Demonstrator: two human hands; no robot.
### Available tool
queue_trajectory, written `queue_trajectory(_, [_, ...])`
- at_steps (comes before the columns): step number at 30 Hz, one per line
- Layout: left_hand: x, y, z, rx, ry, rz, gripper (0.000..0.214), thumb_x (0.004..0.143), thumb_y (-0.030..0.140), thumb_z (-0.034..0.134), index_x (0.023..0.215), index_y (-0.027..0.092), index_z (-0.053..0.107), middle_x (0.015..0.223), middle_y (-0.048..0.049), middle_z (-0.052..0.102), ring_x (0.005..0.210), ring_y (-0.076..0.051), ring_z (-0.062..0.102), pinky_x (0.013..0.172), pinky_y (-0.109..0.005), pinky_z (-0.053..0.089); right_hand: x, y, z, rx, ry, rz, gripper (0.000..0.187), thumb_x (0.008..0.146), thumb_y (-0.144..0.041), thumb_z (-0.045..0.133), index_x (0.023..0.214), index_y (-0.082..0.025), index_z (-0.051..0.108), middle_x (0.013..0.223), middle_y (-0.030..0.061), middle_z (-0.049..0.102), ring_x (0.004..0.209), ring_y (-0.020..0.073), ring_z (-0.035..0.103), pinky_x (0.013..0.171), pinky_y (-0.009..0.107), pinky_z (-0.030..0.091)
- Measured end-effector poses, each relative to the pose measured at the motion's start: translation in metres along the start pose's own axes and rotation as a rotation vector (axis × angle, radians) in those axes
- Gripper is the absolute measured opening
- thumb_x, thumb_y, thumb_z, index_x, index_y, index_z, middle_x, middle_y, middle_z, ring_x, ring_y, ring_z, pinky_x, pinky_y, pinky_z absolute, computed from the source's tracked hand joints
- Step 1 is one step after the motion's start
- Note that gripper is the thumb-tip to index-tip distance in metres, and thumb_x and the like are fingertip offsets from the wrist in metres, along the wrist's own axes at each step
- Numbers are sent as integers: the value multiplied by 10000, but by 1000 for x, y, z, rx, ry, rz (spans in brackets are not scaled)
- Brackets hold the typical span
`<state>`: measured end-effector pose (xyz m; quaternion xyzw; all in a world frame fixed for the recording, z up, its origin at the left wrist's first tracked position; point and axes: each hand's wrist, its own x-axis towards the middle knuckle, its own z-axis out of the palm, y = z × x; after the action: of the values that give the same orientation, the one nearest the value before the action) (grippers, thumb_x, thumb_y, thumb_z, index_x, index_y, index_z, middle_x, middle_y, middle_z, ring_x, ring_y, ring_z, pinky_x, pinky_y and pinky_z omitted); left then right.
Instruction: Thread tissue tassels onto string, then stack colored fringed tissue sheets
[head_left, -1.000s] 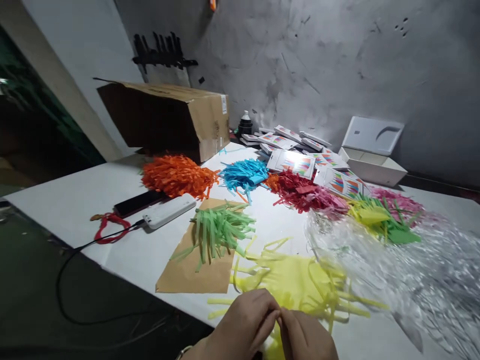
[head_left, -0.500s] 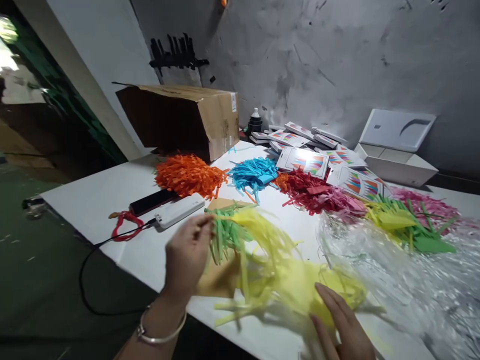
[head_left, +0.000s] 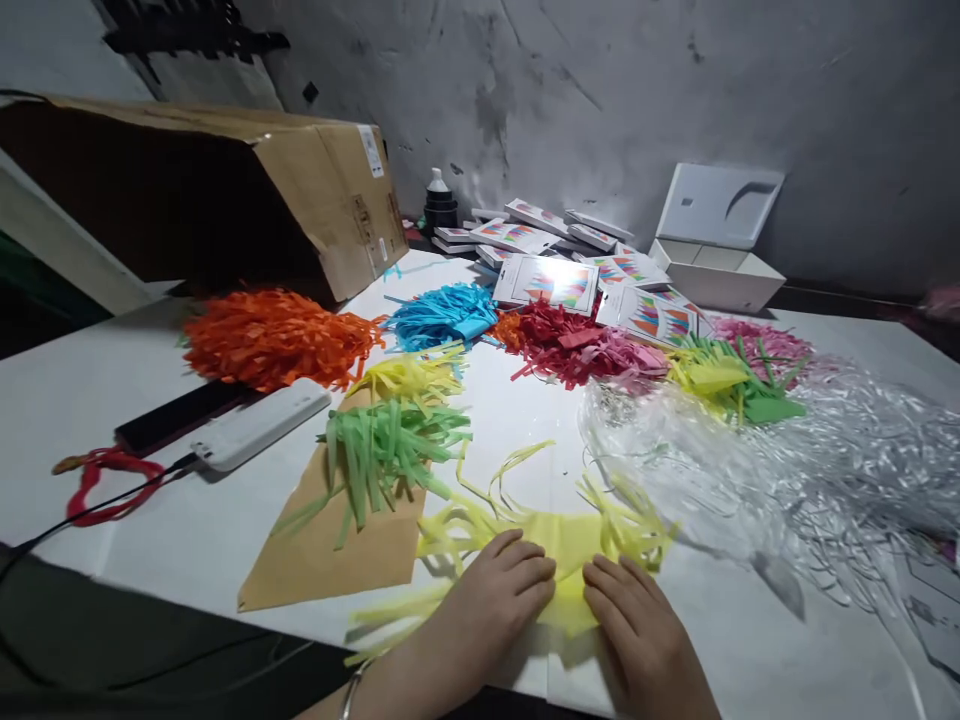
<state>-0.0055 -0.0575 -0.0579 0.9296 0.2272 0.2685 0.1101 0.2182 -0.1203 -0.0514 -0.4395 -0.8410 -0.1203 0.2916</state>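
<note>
A yellow tissue-paper sheet with fringed ends (head_left: 566,535) lies on the white table in front of me. My left hand (head_left: 499,595) rests on its near left part, fingers stretched out and side by side. On its near right part lies my right hand (head_left: 637,625), its fingers also extended. Both thumbs are hidden beneath the hands. To the left, a green fringed tassel (head_left: 394,440) and a yellow fringed tassel (head_left: 412,378) lie one beyond the other, partly on a brown paper sheet (head_left: 337,560).
Orange (head_left: 277,335), blue (head_left: 442,315) and red (head_left: 559,340) fringe piles line the back. Clear plastic (head_left: 690,470) spreads on the right. A white power bank (head_left: 262,425) with a cable, a cardboard box (head_left: 322,200), flat printed packs (head_left: 547,282) and an open white box (head_left: 720,270) surround them.
My left hand has let go of the yellow tassel, which now lies beyond the green one. It has moved right onto the yellow sheet beside my right hand. The view has shifted right.
</note>
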Motion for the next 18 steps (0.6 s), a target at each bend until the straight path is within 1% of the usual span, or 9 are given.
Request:
queue_trajectory(4, [-9,1,-15,-6,16,-4,219,1032,157,444,1102,184,649,1110,-79,761,1072,-205,656,1076,-411,409,-25,19,-30,-6,-58,91,219,905,-137,544,1078,-201,660,1095,55,762,1073,239,708,1035,446,500])
queue_trajectory(6, [-11,6,-18,-20,9,-55,255,1015,120,428,1136,189,641,1139,-93,755,1106,-210,651,1108,-429,394,-31,20,-45,9,-43,197,270,893,-163,569,1147,-216,644,1170,72,734,1122,261,683,1025,463,500])
queue_trajectory(8, [-9,11,-18,-39,-18,-94,275,984,98,448,1163,196,633,1161,-97,748,1127,-214,649,1140,-449,380,-26,12,-53,49,3,284,366,880,-151,545,1235,-211,611,1247,104,693,1192,281,640,1010,471,506])
queue_trajectory(10, [-7,15,-17,-58,-22,-102,282,970,99,468,1181,199,628,1164,-90,746,1133,-209,651,1178,-460,348,-10,-3,-49,92,30,238,412,854,-161,560,1263,-191,599,1243,115,692,1205,287,625,1020,463,494])
queue_trajectory(12, [-5,17,-15,-78,11,-91,277,980,112,467,1189,195,627,1153,-78,750,1137,-195,653,1223,-454,280,8,-20,-35,108,22,103,401,841,-192,589,1240,-162,619,1173,101,727,1159,278,647,1065,450,450])
queue_trajectory(13, [-5,17,-15,-81,30,-80,278,986,113,459,1191,193,628,1147,-73,754,1141,-188,654,1243,-450,237,16,-26,-27,109,12,69,377,852,-172,570,1224,-151,629,1137,91,741,1135,266,658,1090,446,422])
queue_trajectory(14, [-6,17,-15,-78,45,-70,282,990,107,448,1189,191,630,1142,-70,757,1148,-182,654,1258,-447,193,20,-30,-19,100,14,78,342,863,-124,533,1186,-154,643,1097,80,753,1109,251,667,1109,446,396])
queue_trajectory(16, [-8,14,-19,-48,46,-41,301,993,76,424,1179,185,633,1140,-69,762,1165,-175,654,1274,-451,109,19,-27,-7,50,25,171,344,853,-28,460,1098,-172,655,1054,77,759,1082,242,671,1127,479,353])
queue_trajectory(18, [-12,9,-25,-6,5,-21,322,989,43,410,1186,178,626,1154,-75,761,1183,-171,652,1278,-460,53,1,-9,-5,-55,16,287,332,830,-22,454,1042,-189,648,1078,96,745,1085,272,662,1111,547,329])
